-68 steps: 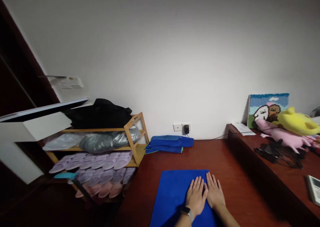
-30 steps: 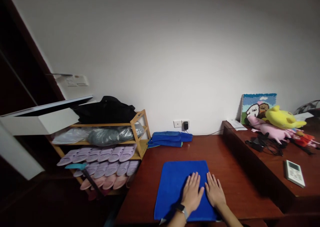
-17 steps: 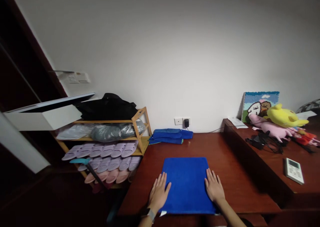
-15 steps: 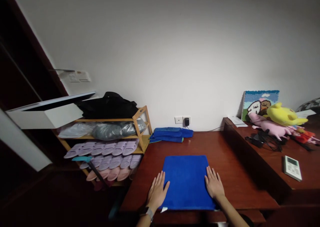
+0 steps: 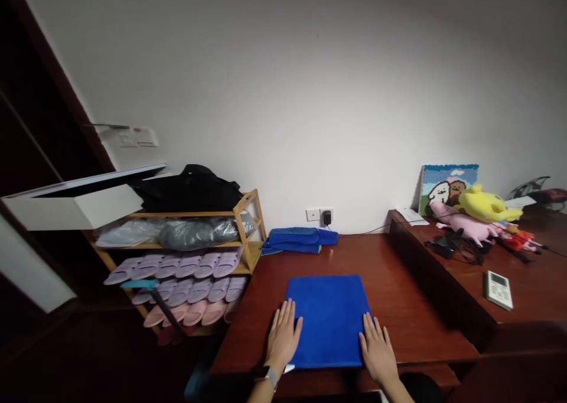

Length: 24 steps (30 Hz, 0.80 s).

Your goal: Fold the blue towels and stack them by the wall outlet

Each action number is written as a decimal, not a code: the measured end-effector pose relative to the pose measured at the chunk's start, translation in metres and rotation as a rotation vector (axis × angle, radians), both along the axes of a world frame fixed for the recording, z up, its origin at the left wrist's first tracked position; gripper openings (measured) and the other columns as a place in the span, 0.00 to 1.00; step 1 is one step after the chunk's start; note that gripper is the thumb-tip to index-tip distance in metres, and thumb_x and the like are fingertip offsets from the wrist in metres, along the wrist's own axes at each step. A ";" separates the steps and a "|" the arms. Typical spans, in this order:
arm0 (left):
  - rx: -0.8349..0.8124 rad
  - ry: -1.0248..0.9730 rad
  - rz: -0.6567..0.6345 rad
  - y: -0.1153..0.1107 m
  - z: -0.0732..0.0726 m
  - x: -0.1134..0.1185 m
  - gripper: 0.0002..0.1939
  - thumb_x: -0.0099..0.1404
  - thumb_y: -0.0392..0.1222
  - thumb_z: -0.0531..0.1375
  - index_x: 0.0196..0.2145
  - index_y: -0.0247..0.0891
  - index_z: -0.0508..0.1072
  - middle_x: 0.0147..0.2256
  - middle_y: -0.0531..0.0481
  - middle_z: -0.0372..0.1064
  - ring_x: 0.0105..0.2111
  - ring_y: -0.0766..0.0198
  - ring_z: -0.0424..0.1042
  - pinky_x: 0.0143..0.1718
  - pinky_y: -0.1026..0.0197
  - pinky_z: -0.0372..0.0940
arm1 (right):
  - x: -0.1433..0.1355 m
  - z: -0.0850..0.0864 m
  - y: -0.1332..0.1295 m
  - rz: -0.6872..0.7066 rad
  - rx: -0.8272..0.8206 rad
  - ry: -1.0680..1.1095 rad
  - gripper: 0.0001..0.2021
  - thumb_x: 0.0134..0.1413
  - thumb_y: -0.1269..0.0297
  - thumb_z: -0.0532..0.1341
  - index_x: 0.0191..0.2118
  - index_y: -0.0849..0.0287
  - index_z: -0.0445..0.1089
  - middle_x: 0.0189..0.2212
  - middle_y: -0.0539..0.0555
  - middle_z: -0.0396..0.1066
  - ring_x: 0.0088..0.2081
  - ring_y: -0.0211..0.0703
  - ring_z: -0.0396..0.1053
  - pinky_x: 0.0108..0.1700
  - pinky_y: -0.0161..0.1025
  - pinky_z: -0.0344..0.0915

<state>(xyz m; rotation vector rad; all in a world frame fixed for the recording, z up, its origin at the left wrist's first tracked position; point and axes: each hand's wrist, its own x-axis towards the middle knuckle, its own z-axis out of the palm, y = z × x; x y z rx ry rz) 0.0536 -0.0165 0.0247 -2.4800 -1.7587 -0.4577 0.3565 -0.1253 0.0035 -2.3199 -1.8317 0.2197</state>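
Two flat hands frame the blue towel (image 5: 328, 319), which lies squared on the red-brown table (image 5: 398, 308) near its front edge. The left hand (image 5: 283, 339) rests at its left border, fingers loosely spread; the right hand (image 5: 376, 350) likewise at its right. The cloth looks soft, light and limp, so edges or corners seem best to pinch.

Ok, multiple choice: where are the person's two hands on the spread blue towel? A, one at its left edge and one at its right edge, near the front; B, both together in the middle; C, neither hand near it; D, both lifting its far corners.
A: the left hand lies flat at the left edge of the blue towel and the right hand lies flat at its right edge, both near the front of the table.
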 end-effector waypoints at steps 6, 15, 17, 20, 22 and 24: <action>-0.063 -0.046 -0.390 -0.025 0.007 0.102 0.31 0.78 0.56 0.42 0.73 0.43 0.47 0.73 0.49 0.46 0.72 0.56 0.47 0.72 0.46 0.49 | 0.003 -0.002 0.001 0.032 0.019 -0.003 0.34 0.69 0.48 0.37 0.73 0.59 0.45 0.74 0.51 0.42 0.74 0.51 0.40 0.73 0.55 0.40; -0.230 -0.035 -0.340 -0.031 0.003 0.106 0.35 0.77 0.61 0.37 0.73 0.42 0.47 0.73 0.49 0.44 0.72 0.56 0.43 0.72 0.45 0.44 | 0.007 -0.013 0.002 0.052 0.020 -0.021 0.34 0.69 0.48 0.36 0.73 0.59 0.46 0.74 0.50 0.42 0.74 0.52 0.39 0.73 0.56 0.40; -0.238 0.006 -0.215 -0.021 0.006 0.061 0.36 0.76 0.62 0.37 0.73 0.41 0.48 0.73 0.48 0.44 0.72 0.54 0.43 0.72 0.44 0.44 | 0.006 -0.013 0.003 0.049 0.010 -0.033 0.34 0.69 0.49 0.36 0.74 0.59 0.45 0.74 0.50 0.40 0.74 0.51 0.38 0.73 0.56 0.40; -0.239 0.051 -0.045 -0.009 0.006 -0.004 0.35 0.76 0.61 0.38 0.73 0.41 0.48 0.73 0.48 0.43 0.72 0.54 0.44 0.72 0.44 0.46 | 0.005 -0.011 0.002 0.043 0.010 -0.035 0.34 0.69 0.49 0.37 0.74 0.60 0.45 0.74 0.49 0.41 0.74 0.52 0.38 0.73 0.56 0.39; -0.227 0.062 -0.015 -0.006 0.003 -0.032 0.34 0.76 0.60 0.39 0.73 0.43 0.46 0.73 0.49 0.43 0.72 0.56 0.44 0.72 0.45 0.47 | 0.005 -0.011 0.001 0.042 0.007 -0.027 0.34 0.68 0.50 0.38 0.74 0.59 0.46 0.74 0.50 0.42 0.74 0.53 0.38 0.73 0.57 0.39; -0.213 0.060 -0.023 -0.007 -0.002 -0.046 0.34 0.77 0.61 0.39 0.73 0.43 0.46 0.73 0.50 0.42 0.72 0.57 0.44 0.72 0.47 0.47 | 0.006 -0.012 0.001 0.040 -0.002 -0.014 0.34 0.68 0.50 0.38 0.74 0.59 0.46 0.74 0.50 0.42 0.74 0.53 0.38 0.73 0.57 0.40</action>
